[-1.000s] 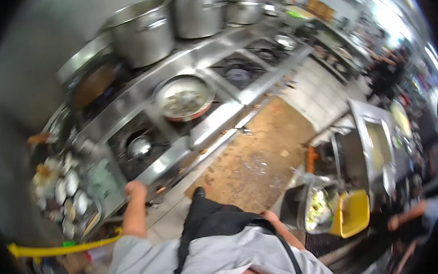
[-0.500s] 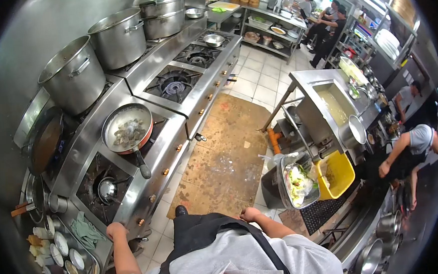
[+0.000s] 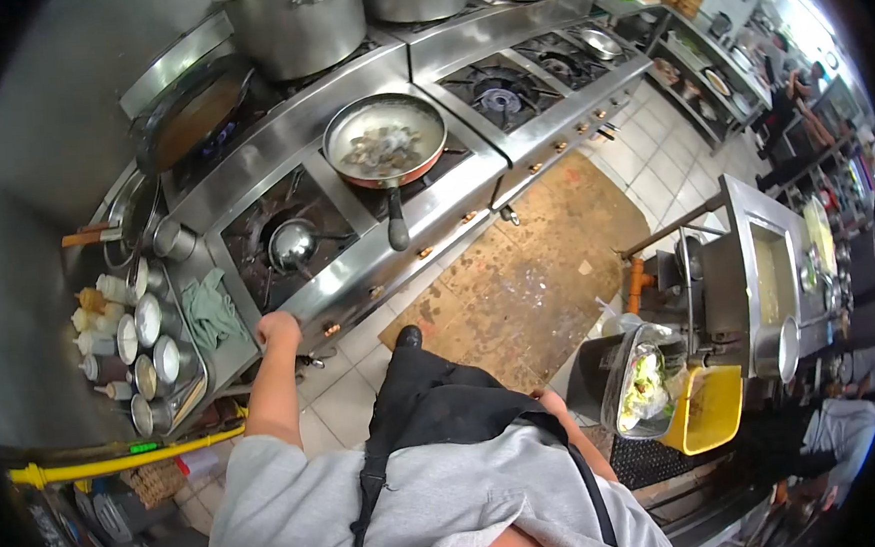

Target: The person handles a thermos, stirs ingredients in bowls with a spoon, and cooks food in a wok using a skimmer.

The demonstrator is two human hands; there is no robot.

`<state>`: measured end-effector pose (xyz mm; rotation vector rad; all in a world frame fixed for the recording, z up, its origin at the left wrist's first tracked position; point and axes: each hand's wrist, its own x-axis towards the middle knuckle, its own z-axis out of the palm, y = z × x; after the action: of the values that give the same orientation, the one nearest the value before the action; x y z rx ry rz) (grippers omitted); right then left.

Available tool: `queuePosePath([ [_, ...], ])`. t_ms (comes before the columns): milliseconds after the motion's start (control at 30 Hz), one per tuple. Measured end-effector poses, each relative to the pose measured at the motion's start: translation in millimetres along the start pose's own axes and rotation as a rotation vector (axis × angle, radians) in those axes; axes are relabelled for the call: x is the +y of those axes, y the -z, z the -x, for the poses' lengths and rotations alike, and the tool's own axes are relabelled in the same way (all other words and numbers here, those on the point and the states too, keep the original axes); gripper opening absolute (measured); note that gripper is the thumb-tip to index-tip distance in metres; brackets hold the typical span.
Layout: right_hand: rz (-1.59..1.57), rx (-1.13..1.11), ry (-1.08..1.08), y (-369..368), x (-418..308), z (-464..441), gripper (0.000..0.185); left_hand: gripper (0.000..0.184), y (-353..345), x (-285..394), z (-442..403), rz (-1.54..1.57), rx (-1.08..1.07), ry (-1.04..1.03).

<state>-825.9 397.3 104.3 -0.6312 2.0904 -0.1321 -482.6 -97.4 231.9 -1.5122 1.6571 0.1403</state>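
My left hand (image 3: 279, 330) is closed at the front left corner of the stove (image 3: 358, 278), beside a green cloth (image 3: 211, 307). Whatever may be inside its fingers is hidden. Beyond this hand, a shiny round metal ladle bowl (image 3: 292, 244) rests on the near burner. A frying pan (image 3: 385, 141) with several greyish pieces and some steam in it sits on the stove, its dark handle pointing towards me. My right hand (image 3: 548, 399) hangs low by the side of my black apron (image 3: 455, 393), its fingers mostly hidden.
Large steel pots (image 3: 302, 26) line the back ledge, with a dark wok (image 3: 193, 118) of brown liquid at left. Several containers (image 3: 151, 331) stand left of the cloth. A scrap bin (image 3: 644, 381), yellow tub (image 3: 706, 407) and sink (image 3: 773, 273) are at right. Other people work at far right.
My view has turned left, so the stove and pan appear further right. My left hand stays at the stove's corner. My right hand is now more hidden beside my apron.
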Motion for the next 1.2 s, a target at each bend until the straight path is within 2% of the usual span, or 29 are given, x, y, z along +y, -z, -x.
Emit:
queuePosePath([
  [200, -0.096, 0.008, -0.029, 10, -13, 15, 0.036, 0.032, -9, 0, -12, -0.002, 0.017, 0.004],
  [400, -0.052, 0.049, 0.012, 9, -11, 15, 0.035, 0.027, -14, -1, -14, -0.016, 0.050, -0.007],
  [633, -0.042, 0.089, -0.027, 15, -23, 22, 0.033, 0.029, -10, -1, -11, -0.040, 0.028, -0.022],
  [700, -0.033, 0.074, -0.022, 13, -18, 16, 0.032, 0.040, -18, -1, -26, -0.109, 0.029, -0.029],
  [1033, -0.019, 0.089, -0.013, 14, -24, 19, 0.035, 0.043, -12, -1, -15, -0.046, 0.036, -0.017],
  [1100, -0.045, 0.083, -0.069, 17, -28, 21, 0.035, 0.028, -4, -1, -3, -0.019, 0.020, -0.030],
  [1133, -0.045, 0.083, -0.068, 17, -29, 20, 0.035, 0.028, -9, -2, -11, -0.019, 0.020, -0.030],
  [1200, -0.019, 0.062, -0.088, 16, -29, 16, 0.037, 0.042, -23, -2, -34, -0.035, 0.046, 0.007],
])
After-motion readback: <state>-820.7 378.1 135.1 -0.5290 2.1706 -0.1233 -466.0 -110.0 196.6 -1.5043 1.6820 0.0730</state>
